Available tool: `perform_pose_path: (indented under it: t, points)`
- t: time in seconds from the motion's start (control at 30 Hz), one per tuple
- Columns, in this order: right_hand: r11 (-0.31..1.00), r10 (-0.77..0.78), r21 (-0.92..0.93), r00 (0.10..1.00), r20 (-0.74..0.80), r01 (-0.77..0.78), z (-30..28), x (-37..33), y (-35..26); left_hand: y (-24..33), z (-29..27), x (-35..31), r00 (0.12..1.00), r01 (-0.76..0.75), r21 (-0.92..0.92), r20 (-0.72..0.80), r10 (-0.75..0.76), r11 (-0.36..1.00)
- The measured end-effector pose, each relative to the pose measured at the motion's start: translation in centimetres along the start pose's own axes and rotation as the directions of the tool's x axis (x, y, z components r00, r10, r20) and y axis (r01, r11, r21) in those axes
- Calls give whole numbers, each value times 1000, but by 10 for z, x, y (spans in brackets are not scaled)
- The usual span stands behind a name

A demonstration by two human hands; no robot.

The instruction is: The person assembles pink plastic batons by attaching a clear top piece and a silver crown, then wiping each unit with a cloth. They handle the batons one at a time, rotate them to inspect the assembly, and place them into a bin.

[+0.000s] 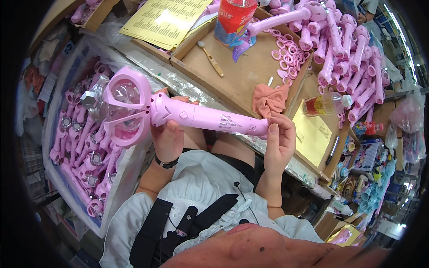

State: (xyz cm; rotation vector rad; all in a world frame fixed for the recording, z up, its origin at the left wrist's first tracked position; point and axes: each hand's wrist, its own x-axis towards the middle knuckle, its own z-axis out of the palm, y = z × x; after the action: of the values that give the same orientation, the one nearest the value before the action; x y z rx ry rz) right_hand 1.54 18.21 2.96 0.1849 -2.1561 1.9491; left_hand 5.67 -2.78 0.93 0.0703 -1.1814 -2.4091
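Note:
A pink toy wand [210, 117] lies level across both of my hands, over my lap. Its round head with a clear dome and pink loops points left, and a silver faceted tip sticks out beyond it. My left hand [170, 138] is closed around the handle just below the head, with some fingers hidden behind it. My right hand [280, 136] pinches the handle's narrow right end between thumb and fingers. Small dark print shows on the handle. A dark band sits on my left wrist.
At left stands a plastic-lined bin [105, 210] full of similar wands. A cardboard tray [187, 58] holds a toothbrush [211, 59], pink rings [290, 58] and a peach cloth [270, 99]. Pink handles [344, 49] pile up at right, near a bottle [322, 105] and a marker [332, 150].

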Motion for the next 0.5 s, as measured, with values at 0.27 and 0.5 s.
perform_pose_path:
  t: [0.27,0.5]
  points:
    - [852,-234,-448,962,141,273,21,-3,-10,-6,5,-1,999,29,-75,26,-27,997]
    - [786,-229,-561,965,127,260,4,3,-1,-5,-9,2,1000,0,-129,14,2,992]
